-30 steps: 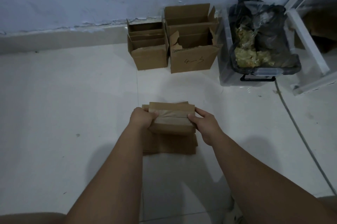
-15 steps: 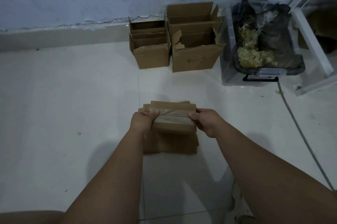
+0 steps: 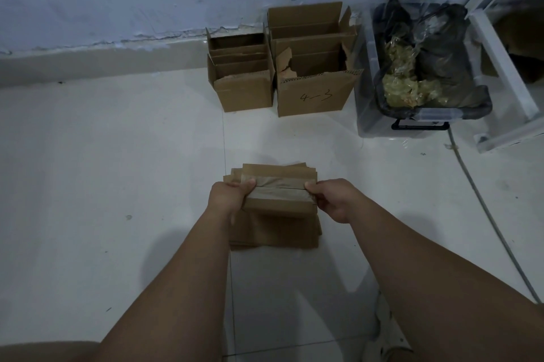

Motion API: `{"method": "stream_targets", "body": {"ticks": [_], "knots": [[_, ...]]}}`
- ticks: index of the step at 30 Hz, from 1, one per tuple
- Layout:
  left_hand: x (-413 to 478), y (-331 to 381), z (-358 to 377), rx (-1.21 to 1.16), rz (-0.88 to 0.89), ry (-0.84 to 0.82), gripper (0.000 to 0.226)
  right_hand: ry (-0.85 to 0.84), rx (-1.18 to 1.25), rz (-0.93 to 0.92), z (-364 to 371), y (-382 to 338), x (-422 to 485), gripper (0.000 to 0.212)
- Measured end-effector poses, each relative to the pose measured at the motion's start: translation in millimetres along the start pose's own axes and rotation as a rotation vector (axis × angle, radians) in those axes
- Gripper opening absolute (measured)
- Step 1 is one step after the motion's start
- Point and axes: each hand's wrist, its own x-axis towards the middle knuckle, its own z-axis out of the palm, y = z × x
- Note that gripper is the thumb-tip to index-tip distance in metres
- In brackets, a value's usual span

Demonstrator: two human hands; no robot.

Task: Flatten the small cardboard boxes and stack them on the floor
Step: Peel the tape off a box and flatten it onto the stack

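Observation:
A small taped cardboard box is held between both hands just above a stack of flattened boxes on the white floor. My left hand grips its left end with the thumb on the taped top. My right hand grips its right end the same way. Several open small boxes stand against the wall further back, next to larger open boxes, one marked "4-3".
A clear plastic bin holding dark bags and yellowish material sits at the right by the wall. A white metal frame stands at the far right. A grey cable runs across the floor on the right.
The hands and the taped box have hardly moved; the view has shifted slightly. My right hand's fingers have curled closer onto the box's end.

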Motion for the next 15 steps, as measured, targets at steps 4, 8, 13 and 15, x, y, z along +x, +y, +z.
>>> {"method": "stream_targets", "body": {"ticks": [4,8,13,15], "knots": [[1.3,-1.2,-2.9,-0.078,-0.029,-0.051,0.057,-0.025,0.046,0.045,-1.9,-1.5,-2.0,0.025],[3.0,1.2,-3.4,-0.118,-0.038,-0.116,0.049,-0.029,0.066,0.06,-0.8,-1.1,2.4,0.03],[3.1,1.6,0.0,-0.172,-0.03,-0.068,0.058,-0.035,0.085,0.121,1.0,-6.6,-0.5,0.008],[1.9,0.1,2.3,-0.132,-0.002,-0.021,0.056,-0.038,0.041,0.141,-0.9,-8.5,-2.6,0.009]]}}
